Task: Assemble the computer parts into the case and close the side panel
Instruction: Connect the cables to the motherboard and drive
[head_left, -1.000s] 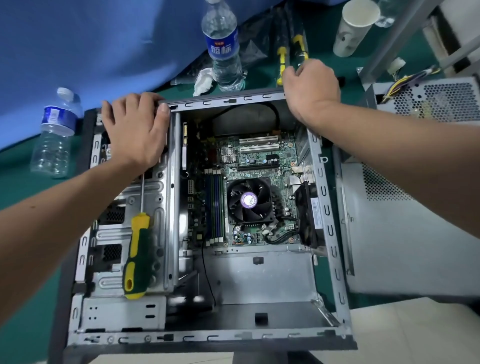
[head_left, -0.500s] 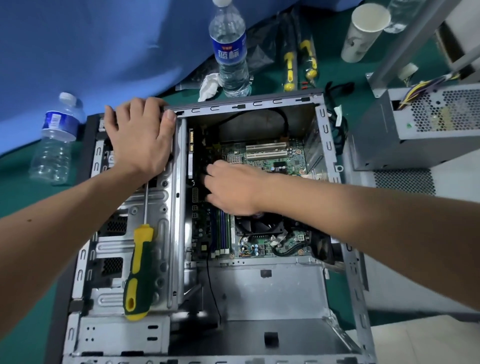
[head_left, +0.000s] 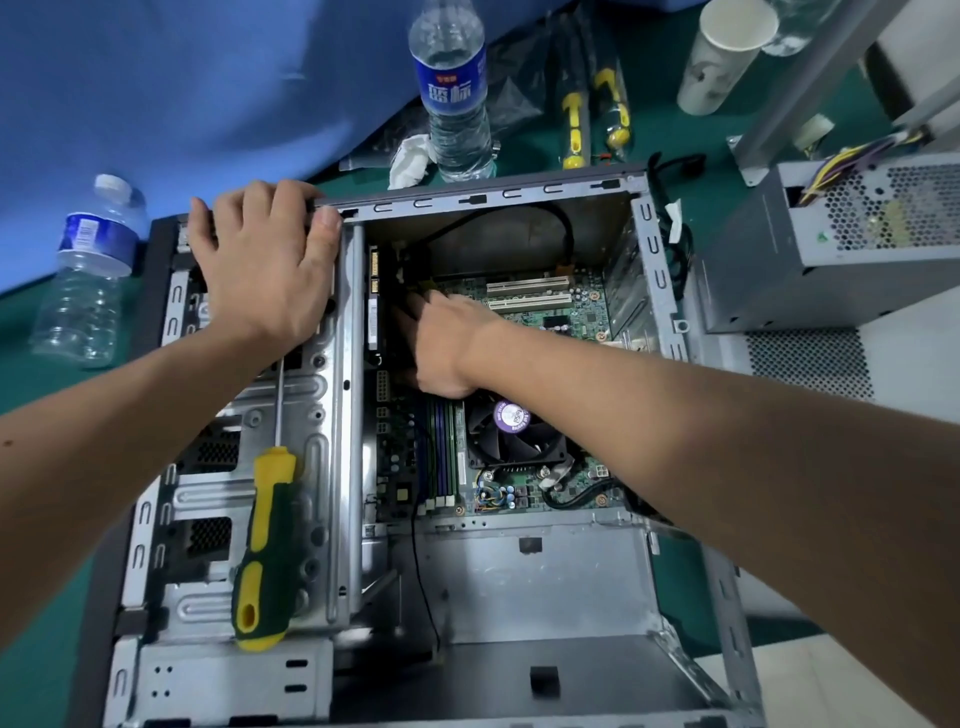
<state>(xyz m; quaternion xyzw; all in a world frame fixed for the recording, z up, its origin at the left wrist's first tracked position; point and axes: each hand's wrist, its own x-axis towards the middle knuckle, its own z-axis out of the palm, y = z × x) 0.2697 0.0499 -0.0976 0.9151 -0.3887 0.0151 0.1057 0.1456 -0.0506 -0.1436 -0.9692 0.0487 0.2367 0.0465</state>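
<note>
The case (head_left: 498, 195) top edge is pressed by the flat, straight-fingered left hand (head_left: 260, 270). The right hand (head_left: 441, 348) is reached inside beside the motherboard (head_left: 566, 312); its finger state cannot be told.

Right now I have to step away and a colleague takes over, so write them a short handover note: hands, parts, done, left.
Left hand: lies flat on the drive cage at the case's top left corner, steadying it.
Right hand: reaches inside by the motherboard's left edge; its fingers are hidden, so any grip is unclear.
Parts: motherboard, CPU fan and RAM sit in the case. The screwdriver lies on the drive cage. The power supply stands outside, right of the case.
Done: board and cooler in.
Left: fit the power supply, connect cables, close the side panel.
</note>
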